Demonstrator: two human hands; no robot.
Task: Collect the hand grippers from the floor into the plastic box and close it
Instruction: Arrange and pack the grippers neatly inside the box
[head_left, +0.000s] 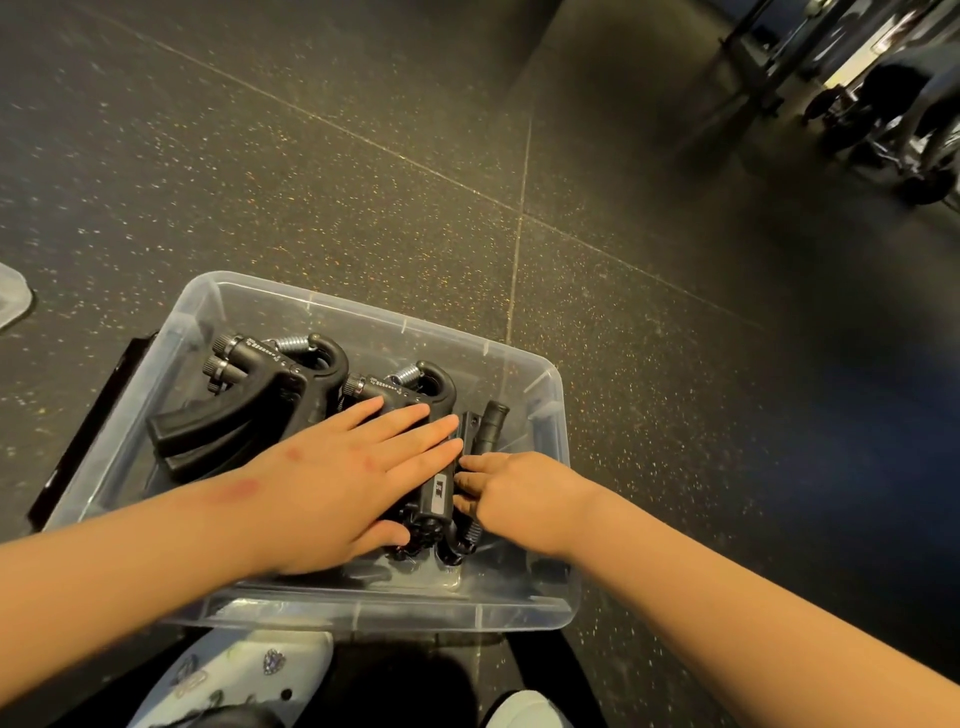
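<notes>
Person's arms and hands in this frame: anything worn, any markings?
Both forearms are bare, with no sleeves, gloves, watch or rings visible. The left hand has a few blotchy marks across its back and wrist. The right hand shows none.

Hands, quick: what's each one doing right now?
Left hand: open, pressing flat on middle hand gripper.
Right hand: fingers curled on rightmost hand gripper.
</notes>
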